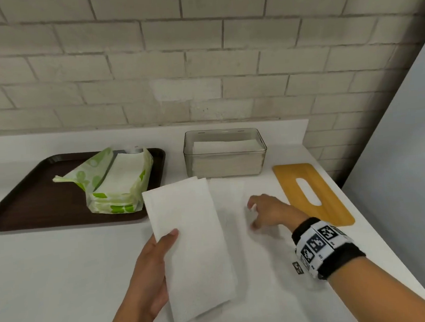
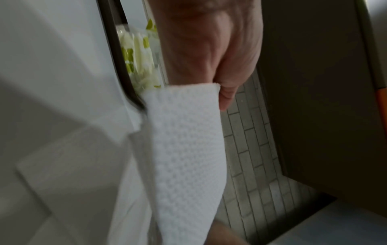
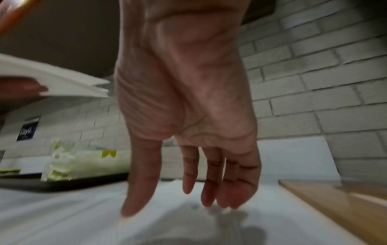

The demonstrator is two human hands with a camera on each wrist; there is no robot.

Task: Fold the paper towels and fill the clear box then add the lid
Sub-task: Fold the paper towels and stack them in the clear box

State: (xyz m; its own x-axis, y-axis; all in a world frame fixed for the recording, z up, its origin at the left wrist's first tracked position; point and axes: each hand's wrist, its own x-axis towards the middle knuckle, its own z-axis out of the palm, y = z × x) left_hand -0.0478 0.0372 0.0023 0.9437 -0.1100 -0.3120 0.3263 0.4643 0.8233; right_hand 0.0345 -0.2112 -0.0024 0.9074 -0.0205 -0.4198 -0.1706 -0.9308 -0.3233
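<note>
My left hand (image 1: 160, 251) grips a folded stack of white paper towels (image 1: 190, 244) by its near left edge, thumb on top, lifted above the table. In the left wrist view the thumb (image 2: 227, 94) pinches that stack (image 2: 186, 149). Another white paper towel (image 1: 231, 197) lies flat on the table in front of the clear box (image 1: 226, 171), which holds folded towels. My right hand (image 1: 260, 214) is over this flat towel's right edge, holding nothing, its fingers (image 3: 209, 190) pointing down close to the surface. The yellow lid (image 1: 291, 180) with a slot lies right of the hand.
A dark brown tray (image 1: 31, 200) at the left carries an opened green-and-white pack of paper towels (image 1: 116, 183). A brick wall runs behind the white table (image 1: 63, 287). The table's right edge runs diagonally just past the lid.
</note>
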